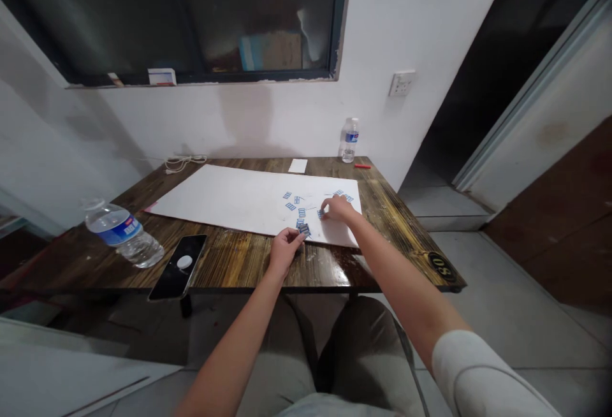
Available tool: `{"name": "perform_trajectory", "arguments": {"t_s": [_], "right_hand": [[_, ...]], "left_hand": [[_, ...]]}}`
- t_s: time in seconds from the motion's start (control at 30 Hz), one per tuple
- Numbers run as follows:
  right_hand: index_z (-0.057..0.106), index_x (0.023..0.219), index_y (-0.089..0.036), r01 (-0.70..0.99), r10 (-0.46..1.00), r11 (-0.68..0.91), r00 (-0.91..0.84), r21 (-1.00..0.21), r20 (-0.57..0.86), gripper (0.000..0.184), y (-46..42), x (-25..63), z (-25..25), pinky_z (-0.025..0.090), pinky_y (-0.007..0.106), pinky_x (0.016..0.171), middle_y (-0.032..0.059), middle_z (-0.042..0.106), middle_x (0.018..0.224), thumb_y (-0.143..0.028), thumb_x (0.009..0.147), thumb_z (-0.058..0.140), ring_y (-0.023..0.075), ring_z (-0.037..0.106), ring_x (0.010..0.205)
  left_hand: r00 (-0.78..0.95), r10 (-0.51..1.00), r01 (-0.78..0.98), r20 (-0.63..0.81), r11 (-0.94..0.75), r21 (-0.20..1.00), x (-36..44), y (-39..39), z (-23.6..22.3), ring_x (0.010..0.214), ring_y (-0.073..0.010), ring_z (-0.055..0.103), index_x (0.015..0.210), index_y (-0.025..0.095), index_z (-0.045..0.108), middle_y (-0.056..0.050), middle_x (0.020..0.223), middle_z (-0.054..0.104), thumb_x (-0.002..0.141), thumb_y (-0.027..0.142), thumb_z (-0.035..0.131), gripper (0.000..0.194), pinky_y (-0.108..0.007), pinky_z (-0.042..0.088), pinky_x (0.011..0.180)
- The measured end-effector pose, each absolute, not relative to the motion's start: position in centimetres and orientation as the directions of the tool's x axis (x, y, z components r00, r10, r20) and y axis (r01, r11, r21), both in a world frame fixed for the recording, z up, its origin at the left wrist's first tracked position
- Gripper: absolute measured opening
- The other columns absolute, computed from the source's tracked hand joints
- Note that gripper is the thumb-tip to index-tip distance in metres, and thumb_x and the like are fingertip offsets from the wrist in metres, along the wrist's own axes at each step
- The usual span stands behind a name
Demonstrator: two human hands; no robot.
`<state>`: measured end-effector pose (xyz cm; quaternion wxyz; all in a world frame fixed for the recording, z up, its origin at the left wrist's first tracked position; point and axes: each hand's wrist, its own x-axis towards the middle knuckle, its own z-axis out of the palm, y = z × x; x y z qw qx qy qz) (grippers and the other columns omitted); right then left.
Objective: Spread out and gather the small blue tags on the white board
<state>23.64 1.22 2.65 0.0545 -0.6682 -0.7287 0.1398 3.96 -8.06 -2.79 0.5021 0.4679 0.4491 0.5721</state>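
1. At the far left of the wooden surface [229, 267], we record a clear plastic water bottle [122, 233] lying on its side. Just right of it lies a black smartphone [174, 277], face up and angled across the near edge, with a round white object [184, 262] on it. A coiled white cable [184, 162] rests at the far edge.

2. A large white sheet [215, 203] covers most of the surface, its long axis running left to right. A small white paper slip [298, 166] lies beyond it.

3. The left grip [285, 250] is over the near edge of the sheet, its fingers curled. It is partly closed and touching or just beside a tight cluster of blue-printed cards [303, 231], which lies ahead and to its right. We cannot tell whether it holds a card. The cluster's long axis is too small and jumbled to establish.

4. Further blue-printed cards [289, 206] lie loose across the right half of the sheet at varied angles. The left grip is the nearer to the cluster, though the right grip is also close.

5. The right grip [337, 208] is on the sheet, right of the cluster, its fingers bent downward beside a single blue-printed card [321, 213]. It is partly closed, and we cannot tell whether it has hold of that card. More cards [343, 195] lie just beyond it.

6. At the far right, an upright water bottle [350, 140] and a small red stick [362, 166] stand on the surface beyond the sheet.
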Motion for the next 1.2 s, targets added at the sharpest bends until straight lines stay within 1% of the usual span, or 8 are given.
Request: {"name": "perform_trajectory", "arguments": {"t_s": [0.23,0.4,0.53,0.67,0.77,0.83,0.93,1.2], "right_hand": [[0.074,0.104,-0.020,0.979,0.970,0.123,-0.153,-0.162,-0.190,0.046,3.7,22.2,2.7,0.045,0.040,0.082,0.0184,0.061,0.122,-0.027,0.060,0.086,0.0382,0.052,0.115],[0.073,0.099,-0.021,0.957,0.965,0.212,-0.237,-0.199,-0.112,0.041,3.2,22.5,2.4,0.044,0.030,0.075,0.0104,0.071,0.107,-0.019,0.060,0.084,0.0271,0.064,0.096],[0.074,0.088,-0.020,0.919,0.968,0.247,-0.249,-0.306,0.034,0.025,2.1,23.2,1.6,0.042,0.027,0.071,0.0066,0.074,0.096,-0.013,0.064,0.078,0.0231,0.065,0.090],[0.071,0.075,-0.018,0.775,0.959,0.284,-0.221,-0.565,0.179,0.011,0.6,23.2,1.4,0.041,0.025,0.068,0.0028,0.072,0.079,-0.013,0.066,0.074,0.0180,0.063,0.077],[0.068,0.080,-0.019,0.527,0.951,0.304,-0.218,-0.794,0.219,0.022,-1.0,22.6,1.7,0.041,0.024,0.063,-0.0020,0.068,0.067,-0.022,0.061,0.079,0.0146,0.060,0.065],[0.064,0.084,-0.019,0.362,0.934,0.314,-0.286,-0.878,0.216,0.033,-2.1,22.1,1.7,0.040,0.024,0.060,-0.0041,0.066,0.063,-0.030,0.058,0.081,0.0140,0.059,0.060],[0.059,0.083,-0.021,0.275,0.909,0.323,-0.356,-0.906,0.215,0.038,-3.4,21.2,1.2,0.038,0.023,0.056,-0.0066,0.063,0.056,-0.036,0.056,0.081,0.0132,0.056,0.054],[0.057,0.082,-0.021,0.366,0.929,0.332,-0.284,-0.869,0.235,0.035,-4.7,20.2,0.3,0.035,0.021,0.054,-0.0080,0.060,0.055,-0.032,0.058,0.080,0.0118,0.051,0.052]], "left_hand": [[-0.044,0.994,-0.132,0.100,-0.105,0.986,4.0,-8.1,-2.8,0.055,-0.0107,0.054,0.068,0.017,0.061,0.004,0.059,0.059,0.058,0.038,0.083,0.032,-0.022,0.041,0.056],[-0.038,0.994,-0.125,0.104,-0.108,0.986,4.0,-8.0,-3.2,0.055,-0.0103,0.054,0.069,0.016,0.060,0.003,0.058,0.059,0.060,0.037,0.081,0.031,-0.021,0.040,0.056],[-0.054,0.994,-0.138,0.091,-0.098,0.986,4.0,-7.8,-3.3,0.054,-0.0105,0.055,0.070,0.016,0.060,0.003,0.057,0.060,0.060,0.038,0.081,0.032,-0.022,0.041,0.056],[-0.110,0.992,-0.173,0.061,-0.080,0.982,4.0,-7.8,-3.0,0.053,-0.0100,0.055,0.071,0.016,0.060,0.003,0.058,0.059,0.058,0.039,0.082,0.034,-0.021,0.043,0.053],[-0.142,0.989,-0.197,0.030,-0.058,0.979,4.0,-7.9,-2.8,0.054,-0.0105,0.056,0.074,0.016,0.060,0.002,0.061,0.060,0.057,0.040,0.082,0.037,-0.021,0.045,0.050],[-0.148,0.989,-0.202,0.026,-0.056,0.978,4.1,-7.9,-2.7,0.054,-0.0106,0.057,0.075,0.016,0.060,0.002,0.063,0.061,0.057,0.041,0.082,0.038,-0.021,0.046,0.048],[-0.128,0.991,-0.195,0.047,-0.071,0.978,4.1,-8.0,-2.6,0.054,-0.0100,0.057,0.076,0.016,0.062,0.001,0.066,0.063,0.058,0.041,0.082,0.037,-0.020,0.047,0.049],[-0.019,0.996,-0.158,0.084,-0.086,0.984,4.0,-8.2,-2.7,0.058,-0.0118,0.059,0.077,0.016,0.065,0.000,0.063,0.065,0.062,0.041,0.081,0.033,-0.022,0.048,0.055]]}}
